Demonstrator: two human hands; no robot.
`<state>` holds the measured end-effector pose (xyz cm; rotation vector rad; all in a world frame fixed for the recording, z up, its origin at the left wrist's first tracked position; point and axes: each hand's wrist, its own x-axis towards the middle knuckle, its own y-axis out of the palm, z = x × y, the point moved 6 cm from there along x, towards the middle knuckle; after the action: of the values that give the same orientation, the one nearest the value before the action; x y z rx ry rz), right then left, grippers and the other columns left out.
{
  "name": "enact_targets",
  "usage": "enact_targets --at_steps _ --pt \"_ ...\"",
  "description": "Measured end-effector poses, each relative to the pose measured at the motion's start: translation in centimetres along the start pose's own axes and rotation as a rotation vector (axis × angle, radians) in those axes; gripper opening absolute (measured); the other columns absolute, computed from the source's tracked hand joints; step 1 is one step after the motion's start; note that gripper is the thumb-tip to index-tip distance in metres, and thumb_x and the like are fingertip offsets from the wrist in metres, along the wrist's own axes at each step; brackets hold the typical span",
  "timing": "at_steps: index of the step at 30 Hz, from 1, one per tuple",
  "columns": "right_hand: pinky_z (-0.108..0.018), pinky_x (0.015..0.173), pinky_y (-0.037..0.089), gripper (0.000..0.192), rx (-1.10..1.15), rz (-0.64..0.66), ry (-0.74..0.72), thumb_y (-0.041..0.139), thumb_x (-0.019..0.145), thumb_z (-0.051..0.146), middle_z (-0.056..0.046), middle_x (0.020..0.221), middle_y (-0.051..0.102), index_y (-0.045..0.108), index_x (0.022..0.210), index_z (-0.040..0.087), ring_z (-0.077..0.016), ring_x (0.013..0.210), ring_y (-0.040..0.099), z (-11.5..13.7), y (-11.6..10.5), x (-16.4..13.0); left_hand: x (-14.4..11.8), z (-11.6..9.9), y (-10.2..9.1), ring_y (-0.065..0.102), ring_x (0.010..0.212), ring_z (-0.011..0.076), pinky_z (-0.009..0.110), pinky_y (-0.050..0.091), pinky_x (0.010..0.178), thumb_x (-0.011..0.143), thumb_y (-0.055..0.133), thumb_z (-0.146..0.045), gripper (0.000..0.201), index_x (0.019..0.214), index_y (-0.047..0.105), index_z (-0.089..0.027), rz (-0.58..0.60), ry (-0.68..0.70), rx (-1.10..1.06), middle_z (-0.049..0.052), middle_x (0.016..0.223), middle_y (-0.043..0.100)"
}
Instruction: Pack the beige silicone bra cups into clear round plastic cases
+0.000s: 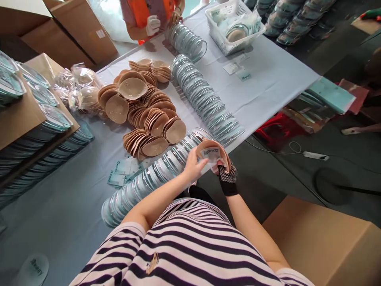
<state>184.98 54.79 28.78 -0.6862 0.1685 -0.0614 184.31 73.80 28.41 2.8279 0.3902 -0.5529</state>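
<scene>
— What do the hands have hold of?

— Both are closed on one beige cup (214, 150) with a small printed card (210, 153) tucked inside it. The bare left hand (194, 166) pinches the near rim and the card's edge; the right hand (226, 174), in a dark dotted glove, grips the cup's right side.

— Where is the cup?

— Held in the air at the table's front edge, just above the end of a long row of clear plastic trays (150, 176) lying on its side (the row runs down to the left).

— And around that?

— Just beyond, piles of beige cups (149, 117) on the grey tablecloth (268, 71), with loose printed cards (119, 174) beside them. A second tray row (205, 99) stretches away towards a white basket (218, 33). At the far edge another person's white-gloved hand (152, 24) is near a third tray row (186, 39). A cardboard box (327, 242) stands at lower right.
</scene>
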Motion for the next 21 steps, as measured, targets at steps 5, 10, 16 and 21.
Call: enact_targets --at_steps 5,10,16,21 --pt "-0.049 0.105 0.049 0.05 -0.172 -0.09 -0.091 0.038 0.089 0.036 -0.018 0.123 0.067 0.06 0.13 0.016 -0.0318 0.123 0.06 1.7 0.0 0.5 4.7 -3.4 -1.7 0.051 0.119 0.0321 0.045 0.026 0.112 0.078 0.067 -0.018 0.013 0.088 0.071 -0.024 0.263 0.44 0.848 0.012 0.109 0.066" --pt "-0.045 0.106 0.047 0.052 -0.236 0.014 -0.198 0.04 0.089 0.03 -0.014 0.13 0.065 0.057 0.136 0.017 -0.0295 0.125 0.058 1.9 2.7 -0.4 5.5 -2.5 -1.4 0.052 0.115 0.0315 0.045 0.026 0.107 0.084 0.062 -0.026 0.009 0.085 0.071 -0.024 0.384 0.517 1.126 0.013 0.101 0.066" --pt "-0.037 0.1 0.051 0.048 -0.343 0.044 -0.241 0.04 0.09 0.027 -0.012 0.128 0.067 0.062 0.132 0.017 -0.026 0.116 0.064 -0.8 4.2 -2.5 5.5 -2.2 -1.0 0.052 0.111 0.0351 0.05 0.027 0.104 0.077 0.069 -0.028 0.008 0.08 0.071 -0.021 0.413 0.568 1.346 0.015 0.095 0.064" --pt "-0.035 0.088 0.053 0.052 -0.476 0.066 -0.202 0.047 0.089 0.026 -0.013 0.122 0.069 0.056 0.139 0.014 -0.0275 0.101 0.068 -1.1 4.5 -2.4 5.3 -2.4 -1.2 0.054 0.111 0.0318 0.045 0.041 0.098 0.079 0.071 -0.035 0.023 0.096 0.069 -0.02 0.378 0.675 1.455 0.014 0.108 0.062"
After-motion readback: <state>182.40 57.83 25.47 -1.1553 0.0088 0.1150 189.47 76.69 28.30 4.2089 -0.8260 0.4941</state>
